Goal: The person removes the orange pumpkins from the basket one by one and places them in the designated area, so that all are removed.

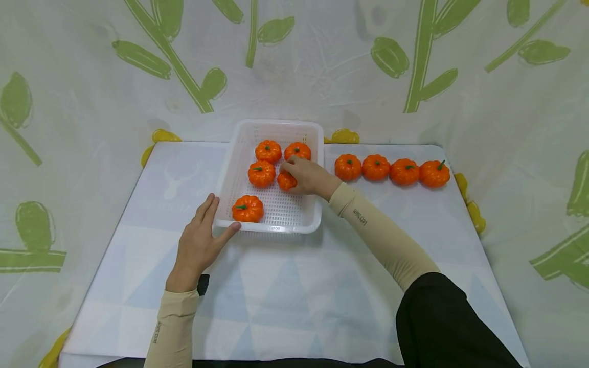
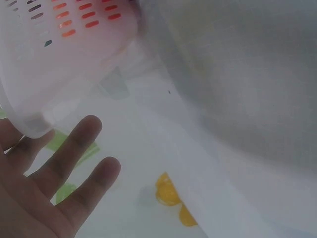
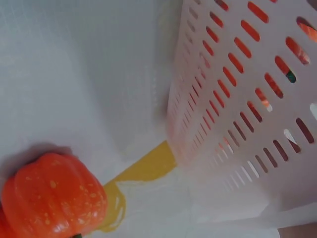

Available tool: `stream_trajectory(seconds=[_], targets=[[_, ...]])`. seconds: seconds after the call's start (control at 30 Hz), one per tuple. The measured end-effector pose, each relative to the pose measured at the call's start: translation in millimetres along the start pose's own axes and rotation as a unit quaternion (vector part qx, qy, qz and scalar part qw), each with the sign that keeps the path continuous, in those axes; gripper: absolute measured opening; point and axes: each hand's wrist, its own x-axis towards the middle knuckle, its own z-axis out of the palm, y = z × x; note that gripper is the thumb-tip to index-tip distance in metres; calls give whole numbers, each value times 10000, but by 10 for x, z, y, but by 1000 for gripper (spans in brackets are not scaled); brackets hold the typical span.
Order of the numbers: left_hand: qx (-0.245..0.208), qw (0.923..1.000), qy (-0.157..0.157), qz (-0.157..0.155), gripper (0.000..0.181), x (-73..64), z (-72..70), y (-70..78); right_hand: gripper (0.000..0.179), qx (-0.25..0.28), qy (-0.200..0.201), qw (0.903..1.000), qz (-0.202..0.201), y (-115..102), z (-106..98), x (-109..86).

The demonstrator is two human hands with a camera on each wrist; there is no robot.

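Observation:
A white plastic basket (image 1: 276, 229) with perforated walls stands at the back of the table and holds several small orange toy pumpkins with green stems. My right hand (image 1: 311, 177) reaches over its right rim and grips one pumpkin (image 1: 286, 181), partly covered by the fingers. Just behind that hand lies another pumpkin (image 1: 298, 149); a further one (image 1: 247, 208) sits alone at the basket's front left. My left hand (image 1: 197, 249) lies along the front left corner with fingers extended and thumb at the rim. In the left wrist view its fingers (image 2: 74, 144) are spread beside the basket wall.
Right of the basket, several more pumpkins (image 1: 376, 167) form a row along the table's back edge. A pale patterned cloth covers the table (image 1: 285, 306). Behind it hangs a light sheet (image 1: 313, 61) printed with green leaves.

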Motion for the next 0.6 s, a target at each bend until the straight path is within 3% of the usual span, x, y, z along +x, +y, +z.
stream_trajectory(seconds=[0.6], targets=[[-13,9999,-100,-83,94,3,-18,12,51,729,986,9909,-555,39,41,-44]])
